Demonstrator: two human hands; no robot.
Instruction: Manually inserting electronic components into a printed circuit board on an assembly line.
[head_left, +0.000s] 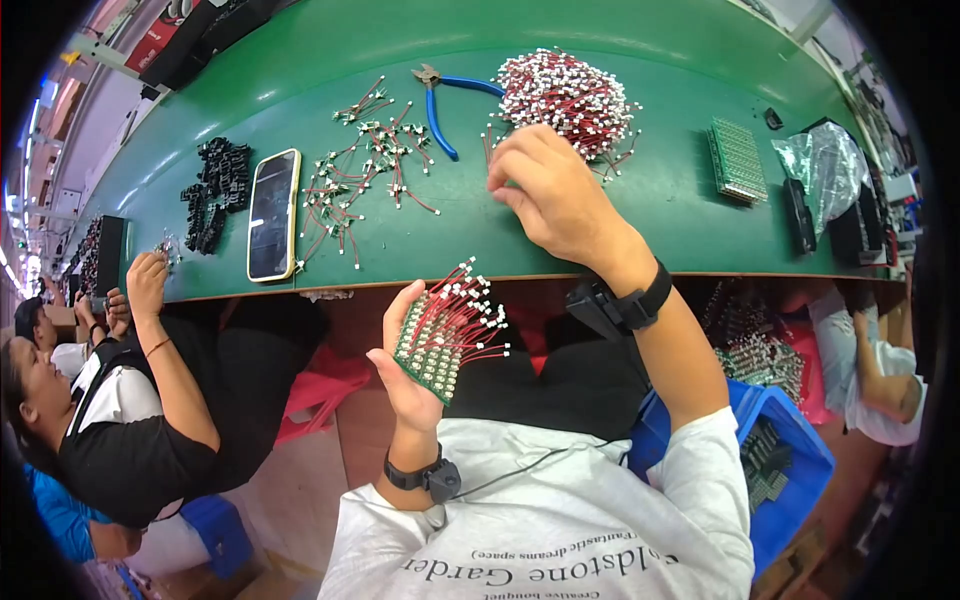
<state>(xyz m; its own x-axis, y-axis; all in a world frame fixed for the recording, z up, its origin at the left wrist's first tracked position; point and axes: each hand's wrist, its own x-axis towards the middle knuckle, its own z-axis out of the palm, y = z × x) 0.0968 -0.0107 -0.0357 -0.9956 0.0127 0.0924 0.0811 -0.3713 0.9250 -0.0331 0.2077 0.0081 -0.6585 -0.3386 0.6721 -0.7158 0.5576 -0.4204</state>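
My left hand (405,365) holds a small green circuit board (432,352) by its edge, below the table's front edge. Several red wires with white connectors stick out of the board toward the upper right. My right hand (555,195) reaches over the green table (640,215) with fingers pinched at the near side of a big heap of red wires with white connectors (565,95). Whether a wire is between the fingertips I cannot tell. Both wrists wear black bands.
Blue-handled cutters (440,95), scattered wired pieces (360,165), a phone (273,213) and black connectors (215,190) lie to the left. A green board stack (737,160) and plastic bag (825,170) sit right. A blue bin (780,450) stands below. Another person's hand (145,280) works at left.
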